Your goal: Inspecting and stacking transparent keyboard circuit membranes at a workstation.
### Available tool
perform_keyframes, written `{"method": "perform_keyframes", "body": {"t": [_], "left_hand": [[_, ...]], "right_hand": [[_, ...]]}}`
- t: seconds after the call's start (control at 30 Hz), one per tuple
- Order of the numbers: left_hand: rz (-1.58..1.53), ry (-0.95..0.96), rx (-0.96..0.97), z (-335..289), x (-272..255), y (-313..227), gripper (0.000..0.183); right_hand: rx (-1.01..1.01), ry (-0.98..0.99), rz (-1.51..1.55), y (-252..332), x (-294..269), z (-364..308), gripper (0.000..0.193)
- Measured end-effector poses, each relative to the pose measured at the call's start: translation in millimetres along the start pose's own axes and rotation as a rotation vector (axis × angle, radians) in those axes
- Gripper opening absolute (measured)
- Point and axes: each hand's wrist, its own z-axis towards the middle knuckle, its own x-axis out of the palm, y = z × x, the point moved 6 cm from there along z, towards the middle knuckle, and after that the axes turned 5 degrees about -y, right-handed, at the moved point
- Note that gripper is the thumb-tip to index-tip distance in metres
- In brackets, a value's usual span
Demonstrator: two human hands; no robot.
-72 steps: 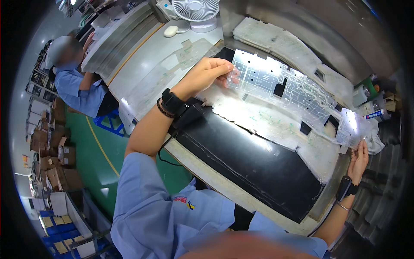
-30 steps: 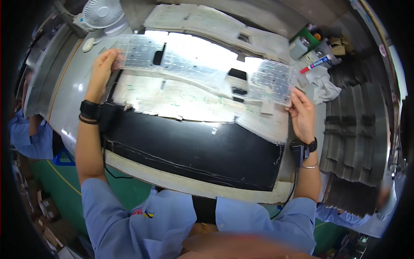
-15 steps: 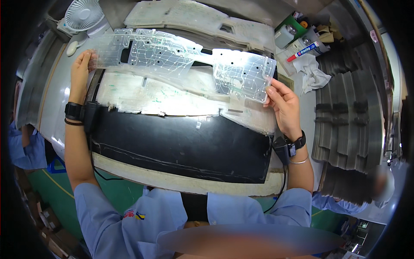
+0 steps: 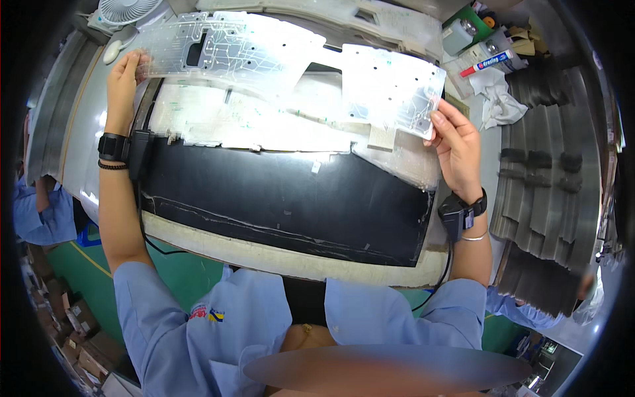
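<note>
The tabletop [image 4: 79, 142] is a pale grey surface that curves away at the left. A large black mat [image 4: 284, 205] lies across its middle, with a cream strip [image 4: 264, 255] along the mat's near edge. At the mat's far side rests a stack of clear plastic sheets [image 4: 231, 126], brightly lit. Beyond them lie pale moulded trays [image 4: 370, 23]. A small white fan [image 4: 126, 10] stands at the far left corner. To the right lie a crumpled white cloth [image 4: 499, 106], a marker pen [image 4: 493, 64] and small containers [image 4: 460, 34]. Dark grey stacked strips [image 4: 549, 198] fill the right side.
</note>
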Motion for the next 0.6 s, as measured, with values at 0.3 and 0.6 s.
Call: {"method": "perform_keyframes", "body": {"t": [0.3,0.6], "left_hand": [[-0.002,-0.012,0.006,4.2,-0.3,1.9,0.028],[-0.004,0.113,-0.034,-18.7,24.5,-22.4,0.028]], "right_hand": [[0.012,0.016,0.041,-1.9,-4.3,5.1,0.031],[0.002,-0.112,-0.064,-3.0,-8.9,12.7,0.014]]}}
